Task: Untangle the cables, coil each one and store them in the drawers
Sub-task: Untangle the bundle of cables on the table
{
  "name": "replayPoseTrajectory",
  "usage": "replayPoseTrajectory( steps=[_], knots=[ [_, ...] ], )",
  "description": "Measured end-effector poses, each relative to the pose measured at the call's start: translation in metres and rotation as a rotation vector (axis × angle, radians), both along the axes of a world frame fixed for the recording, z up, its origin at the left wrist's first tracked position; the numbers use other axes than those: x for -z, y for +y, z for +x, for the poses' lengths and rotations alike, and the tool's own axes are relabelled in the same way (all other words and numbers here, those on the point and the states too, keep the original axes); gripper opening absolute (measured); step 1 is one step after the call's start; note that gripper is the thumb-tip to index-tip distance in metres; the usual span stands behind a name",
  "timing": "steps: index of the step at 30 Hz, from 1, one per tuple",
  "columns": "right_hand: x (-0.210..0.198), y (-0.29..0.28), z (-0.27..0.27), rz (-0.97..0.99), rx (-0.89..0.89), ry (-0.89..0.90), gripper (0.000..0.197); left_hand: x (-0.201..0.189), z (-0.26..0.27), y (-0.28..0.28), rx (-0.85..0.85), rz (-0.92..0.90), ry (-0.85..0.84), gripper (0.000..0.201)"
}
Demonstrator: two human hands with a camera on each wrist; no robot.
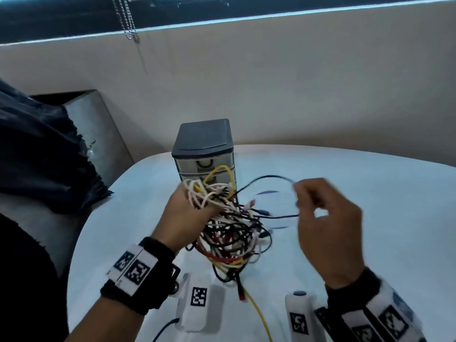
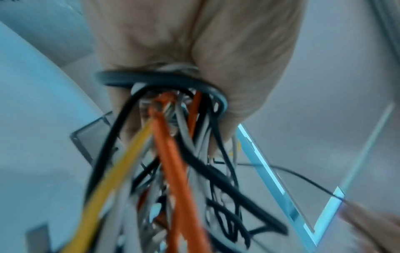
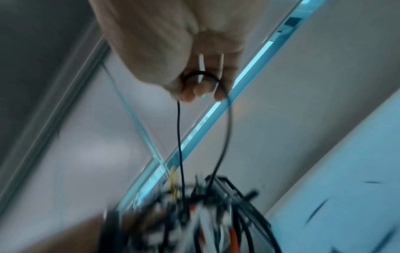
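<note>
black cable (image 1: 269, 178) pinched in right hand (image 1: 328, 233) fingers, left hand (image 1: 182, 213) fingers curled round cable tangle (image 1: 229, 233)

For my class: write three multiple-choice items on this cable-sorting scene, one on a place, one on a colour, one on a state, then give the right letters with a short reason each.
1. Where does the drawer unit stand relative to the cable tangle?
A. Behind it, toward the wall
B. In front of it, nearest the person
C. On the floor

2. What colour is the thin cable held by the right hand?
A. Yellow
B. Black
C. White

3. What is the left hand doing?
A. Lying flat on the table
B. Pulling a drawer open
C. Gripping the tangle, lifted up

Answers:
1 A, the head view shows the unit on the white table beyond the tangle.
2 B, the right wrist view shows a black loop pinched at the fingertips.
3 C, the left wrist view shows fingers curled round many cables.
</note>
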State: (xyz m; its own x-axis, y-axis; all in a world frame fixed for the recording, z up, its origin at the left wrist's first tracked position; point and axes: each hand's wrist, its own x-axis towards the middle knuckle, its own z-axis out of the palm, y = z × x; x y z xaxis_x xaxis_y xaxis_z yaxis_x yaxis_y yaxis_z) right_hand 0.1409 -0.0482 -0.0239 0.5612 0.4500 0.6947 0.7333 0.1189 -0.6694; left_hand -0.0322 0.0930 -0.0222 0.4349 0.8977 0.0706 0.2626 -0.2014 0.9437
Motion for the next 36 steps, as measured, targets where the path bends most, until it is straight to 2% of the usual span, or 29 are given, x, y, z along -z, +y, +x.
replayPoseTrajectory(
  steps=[2, 3, 4, 6, 8, 10, 13, 15, 17, 20, 24, 27, 33, 36],
  knots=[
    [-0.006, 0.000, 0.012, 0.154, 0.049, 0.267, 0.014, 0.015, -0.010, 0.003, -0.150, -0.096, -0.149, 0.034],
    [-0.004, 0.002, 0.020, 0.170, 0.054, 0.404, 0.015, 0.022, -0.015, 0.002, -0.202, -0.142, -0.217, 0.031],
    [0.001, 0.005, 0.027, 0.121, 0.052, 0.512, 0.013, 0.027, -0.018, -0.001, -0.238, -0.172, -0.263, 0.028],
    [0.017, 0.012, 0.039, -0.144, 0.042, 0.602, 0.007, 0.038, -0.023, -0.008, -0.268, -0.178, -0.280, 0.026],
    [0.034, 0.011, 0.041, -0.477, 0.081, 0.475, 0.040, 0.049, -0.026, -0.017, -0.258, -0.158, -0.271, 0.027],
    [0.038, 0.007, 0.031, -0.572, 0.120, 0.164, 0.062, 0.055, -0.028, -0.024, -0.244, -0.110, -0.292, 0.029],
    [0.035, 0.011, -0.002, -0.490, -0.054, -0.310, 0.053, 0.056, -0.026, -0.030, -0.194, -0.019, -0.307, 0.032],
    [0.036, 0.018, -0.021, -0.539, -0.180, -0.505, 0.049, 0.053, -0.025, -0.035, -0.128, 0.029, -0.321, 0.033],
    [0.040, 0.022, -0.027, -0.586, -0.250, -0.562, 0.052, 0.052, -0.026, -0.039, -0.053, 0.075, -0.314, 0.034],
    [0.042, 0.025, -0.022, -0.588, -0.249, -0.567, 0.053, 0.054, -0.030, -0.042, -0.001, 0.078, -0.350, 0.033],
    [0.040, 0.027, -0.018, -0.536, -0.228, -0.530, 0.026, 0.054, -0.033, -0.040, -0.012, 0.066, -0.369, 0.030],
    [0.033, 0.024, -0.017, -0.392, -0.251, -0.448, 0.023, 0.056, -0.032, -0.036, -0.073, 0.050, -0.361, 0.032],
    [0.019, 0.014, -0.016, -0.062, -0.112, -0.075, 0.013, 0.055, -0.027, -0.037, -0.108, 0.042, -0.416, 0.033],
    [0.012, 0.010, 0.005, 0.080, 0.010, 0.111, 0.012, 0.059, -0.030, -0.034, -0.142, 0.046, -0.409, 0.034]
  ],
)
